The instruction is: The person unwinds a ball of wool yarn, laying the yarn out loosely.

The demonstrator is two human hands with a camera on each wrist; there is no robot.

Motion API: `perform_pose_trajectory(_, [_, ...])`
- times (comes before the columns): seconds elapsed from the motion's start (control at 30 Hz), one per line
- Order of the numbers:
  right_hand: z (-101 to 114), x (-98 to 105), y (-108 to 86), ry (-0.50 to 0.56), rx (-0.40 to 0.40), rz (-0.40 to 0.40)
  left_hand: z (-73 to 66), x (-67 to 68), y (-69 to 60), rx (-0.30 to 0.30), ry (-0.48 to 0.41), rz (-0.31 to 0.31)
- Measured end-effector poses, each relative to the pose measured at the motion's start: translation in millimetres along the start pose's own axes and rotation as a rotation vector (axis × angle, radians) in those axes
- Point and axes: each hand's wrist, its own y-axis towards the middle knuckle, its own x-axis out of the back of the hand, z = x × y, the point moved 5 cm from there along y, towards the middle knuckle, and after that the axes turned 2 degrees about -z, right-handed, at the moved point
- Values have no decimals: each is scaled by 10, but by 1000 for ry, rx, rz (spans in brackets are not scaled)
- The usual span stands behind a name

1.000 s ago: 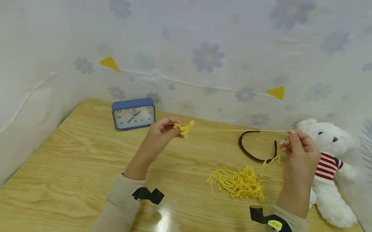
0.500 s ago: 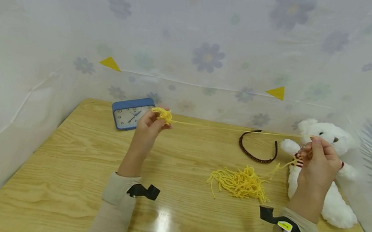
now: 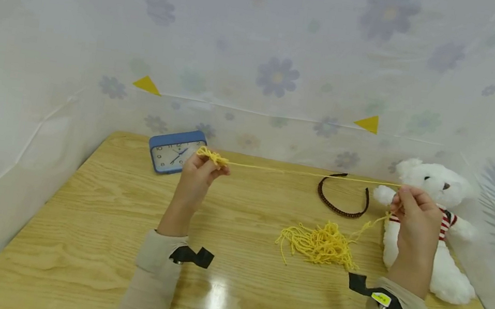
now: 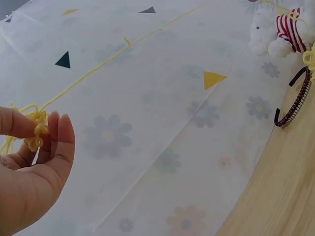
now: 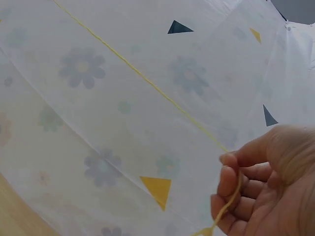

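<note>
My left hand [image 3: 194, 179] pinches a small looped bundle of yellow yarn [image 3: 212, 156] between thumb and fingers, in front of the clock. From it a single yellow strand [image 3: 292, 172] runs straight across to my right hand [image 3: 417, 218], which pinches it near the teddy bear. In the right wrist view the strand [image 5: 147, 78] passes between thumb and forefinger, then down over the curled fingers. Below that hand the yarn trails to a loose yellow heap [image 3: 322, 244] on the table. The left wrist view shows a small knot or tuft partway along the strand [image 4: 93, 70].
A blue alarm clock [image 3: 170, 152] stands at the back left of the wooden table [image 3: 100, 239]. A dark brown braided headband [image 3: 339, 208] lies behind the yarn heap. The white teddy bear [image 3: 452, 275] in a striped shirt sits at the right. A flowered sheet [image 3: 244, 34] hangs behind.
Both hands have moved apart, the left one leftward and the right one rightward, lengthening the strand between them. In the last half second the right hand has shifted slightly back left and down.
</note>
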Motion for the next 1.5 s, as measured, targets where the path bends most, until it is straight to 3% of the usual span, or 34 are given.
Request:
perform_pose_trajectory(0.1, [-86, -54, -14, -393, -26, 189, 49, -52, -10, 49, 43, 52])
perform_pose_trajectory(0.23, [-202, -143, -27, -847, 33, 403, 132, -132, -26, 98, 91, 130])
perform_pose_trajectory(0.37, [-331, -266, -68, -1134, 56, 562, 199, -214, -43, 104, 100, 187])
perform_pose_trajectory(0.47, [-418, -374, -113, -1234, 49, 628, 223, -276, -66, 106, 113, 212])
perform_pose_trajectory(0.63, [-512, -630, -220, -1181, 116, 701, 274, -354, -95, 126, 155, 219])
perform_pose_trajectory(0.8, [-572, -976, -415, -986, 199, 788, 302, -412, -116, 101, 187, 204])
perform_pose_trajectory(0.87, [-601, -1119, -519, -863, 181, 843, 312, -437, -121, 83, 185, 209])
perform_pose_trajectory(1.0, [-690, -1365, -741, -626, 68, 965, 335, -489, -127, 62, 161, 241])
perform_pose_trajectory(1.1, [-738, -1472, -858, -529, -10, 992, 343, -518, -133, 56, 145, 260])
perform_pose_trajectory(1.23, [-732, -1496, -910, -558, -20, 947, 344, -514, -125, 36, 167, 255])
perform_pose_trajectory(1.4, [-583, -1405, -859, -677, 78, 877, 322, -464, -99, 13, 228, 237])
perform_pose_trajectory(1.5, [-451, -1301, -778, -661, 138, 794, 300, -417, -86, 16, 264, 217])
